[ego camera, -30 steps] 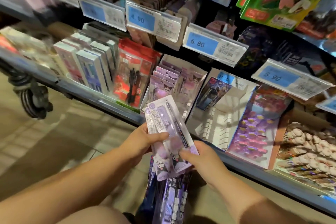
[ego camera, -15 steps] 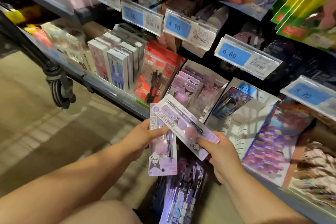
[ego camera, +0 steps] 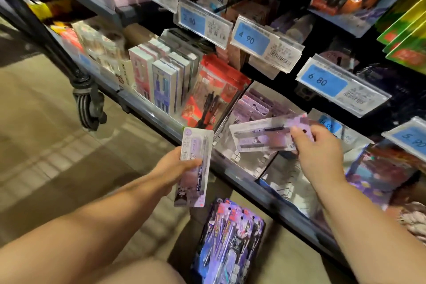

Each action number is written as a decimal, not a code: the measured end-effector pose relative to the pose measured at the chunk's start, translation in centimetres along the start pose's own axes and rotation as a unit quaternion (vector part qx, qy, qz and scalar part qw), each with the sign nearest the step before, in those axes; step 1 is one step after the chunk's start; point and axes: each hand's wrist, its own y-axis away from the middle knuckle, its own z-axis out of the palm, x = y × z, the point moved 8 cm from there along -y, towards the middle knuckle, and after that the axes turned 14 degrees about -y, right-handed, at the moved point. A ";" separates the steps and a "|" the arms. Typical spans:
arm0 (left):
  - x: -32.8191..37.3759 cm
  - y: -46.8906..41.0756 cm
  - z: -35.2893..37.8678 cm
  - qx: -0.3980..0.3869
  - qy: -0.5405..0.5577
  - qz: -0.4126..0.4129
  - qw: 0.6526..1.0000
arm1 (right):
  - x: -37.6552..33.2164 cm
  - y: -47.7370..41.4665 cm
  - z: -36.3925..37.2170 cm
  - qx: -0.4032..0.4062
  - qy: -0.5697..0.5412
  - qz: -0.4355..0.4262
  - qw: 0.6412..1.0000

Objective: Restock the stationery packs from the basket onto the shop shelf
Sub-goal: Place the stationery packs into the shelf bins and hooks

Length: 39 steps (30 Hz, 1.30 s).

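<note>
Two lilac pen packs are in hand, one to each arm. The left forearm comes in from the lower left with the wrist roughly straight. The left grip [ego camera: 175, 166] is clamped on the upright pack [ego camera: 197, 143], thumb across its face and fingers behind. That pack hangs in front of the shelf rail [ego camera: 239, 178], not on the shelf.

The right arm stretches farther forward and higher. The right grip [ego camera: 320, 152] pinches the right end of the sideways pack [ego camera: 260, 136], thumb on top and knuckles toward the camera. This pack lies nearly level over the front of the clear compartment where matching lilac packs [ego camera: 255, 106] stand. Red pen packs [ego camera: 214, 94] fill the next slot to the left. Darker packs [ego camera: 230, 237] lie low between the forearms.
</note>
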 end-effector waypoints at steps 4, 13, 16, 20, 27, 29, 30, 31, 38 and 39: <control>-0.2 -0.6 -0.3 0.002 0.020 -0.011 1.000 | -3.0 -0.8 2.0 -0.048 0.077 -0.082 0.992; -0.4 -2.0 0.1 -0.006 -0.001 -0.005 1.000 | -5.8 -1.5 7.4 -0.153 0.246 -0.131 0.948; -0.8 -2.3 0.2 0.000 0.002 -0.020 1.000 | -5.8 -2.0 8.7 -0.172 0.299 -0.131 0.929; -0.8 -2.4 0.4 0.003 -0.003 -0.024 1.000 | -6.8 -2.5 10.2 -0.195 0.331 -0.149 0.911; -0.6 -2.6 0.3 0.006 -0.010 -0.028 1.000 | -6.9 -2.9 11.5 -0.265 0.348 -0.126 0.890; -0.8 -2.7 0.3 0.006 -0.018 -0.032 0.999 | -6.7 -3.2 11.4 -0.275 0.326 -0.100 0.899; -0.9 -2.8 0.3 0.007 -0.020 -0.033 0.999 | -6.6 -3.3 11.4 -0.275 0.313 -0.091 0.904; -1.0 -2.8 0.3 0.006 -0.021 -0.034 0.999 | -6.5 -3.4 11.4 -0.274 0.307 -0.088 0.907; -1.1 -2.9 0.3 0.003 -0.034 -0.037 0.999 | -6.5 -3.8 11.4 -0.230 0.317 -0.133 0.910; -1.1 -2.9 0.3 0.001 -0.035 -0.036 0.999 | -6.6 -3.7 11.4 -0.226 0.323 -0.143 0.908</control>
